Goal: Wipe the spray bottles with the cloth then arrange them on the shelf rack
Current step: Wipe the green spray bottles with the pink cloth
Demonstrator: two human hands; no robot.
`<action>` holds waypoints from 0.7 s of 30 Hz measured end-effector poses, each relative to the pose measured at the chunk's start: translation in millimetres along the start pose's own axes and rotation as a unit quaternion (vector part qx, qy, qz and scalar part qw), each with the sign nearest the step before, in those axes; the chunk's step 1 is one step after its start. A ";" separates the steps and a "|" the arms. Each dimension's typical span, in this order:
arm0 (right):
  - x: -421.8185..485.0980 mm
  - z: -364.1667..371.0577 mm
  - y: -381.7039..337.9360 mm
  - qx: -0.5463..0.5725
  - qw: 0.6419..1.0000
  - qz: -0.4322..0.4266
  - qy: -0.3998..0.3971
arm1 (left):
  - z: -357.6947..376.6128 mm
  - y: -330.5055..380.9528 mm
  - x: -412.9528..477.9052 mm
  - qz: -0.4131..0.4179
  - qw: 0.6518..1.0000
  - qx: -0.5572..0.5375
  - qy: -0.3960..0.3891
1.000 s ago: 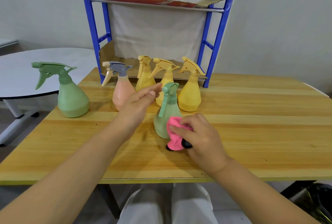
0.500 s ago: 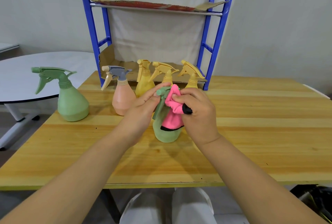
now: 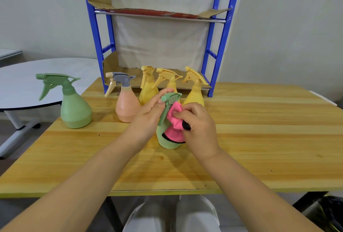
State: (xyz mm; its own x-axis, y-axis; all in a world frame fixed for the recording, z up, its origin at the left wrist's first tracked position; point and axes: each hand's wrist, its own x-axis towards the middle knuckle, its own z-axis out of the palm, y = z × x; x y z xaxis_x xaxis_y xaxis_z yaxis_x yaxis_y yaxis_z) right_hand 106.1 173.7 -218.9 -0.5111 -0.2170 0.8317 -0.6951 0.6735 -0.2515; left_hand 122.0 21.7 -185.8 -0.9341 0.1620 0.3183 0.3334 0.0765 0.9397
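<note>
Fingertips (image 3: pixel 182 112) of right hand (image 3: pixel 199 125) pinch bunched pink cloth (image 3: pixel 174 120) against neck of small green bottle (image 3: pixel 167 143) standing on table (image 3: pixel 259 129), left hand (image 3: pixel 148 114) apparently pinching its spray head (image 3: pixel 171 96); best keep head steadied, wipe downward around body.

Both bare forearms reach forward from the lower corners and converge; the left hand (image 3: pixel 148 114) pinches the spray head of the nearer green bottle (image 3: pixel 167 144) between thumb and forefinger; the right hand (image 3: pixel 199 125), knuckles up, curls its fingers round the pink cloth (image 3: pixel 174 118), pressing it to that bottle
</note>
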 end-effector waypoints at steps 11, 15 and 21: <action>-35.9 -24.6 18.8 -0.065 0.986 0.021 -0.149 | -17.5 23.9 22.2 0.059 0.949 0.308 0.013; -42.1 -32.4 20.6 -0.047 0.992 0.033 -0.109 | -25.8 33.3 36.0 0.096 0.919 0.383 -0.014; -38.3 -34.9 9.7 -0.067 0.994 -0.053 -0.066 | -24.8 36.7 43.2 0.052 0.949 0.310 0.028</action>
State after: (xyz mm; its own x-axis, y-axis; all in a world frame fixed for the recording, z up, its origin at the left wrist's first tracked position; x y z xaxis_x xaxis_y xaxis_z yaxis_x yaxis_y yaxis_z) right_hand 136.6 213.2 -235.9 -0.5063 -0.3777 0.7752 -0.6804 0.7272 -0.0901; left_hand 90.7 7.1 -134.5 -0.8914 0.1497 0.4278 0.4197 0.6291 0.6543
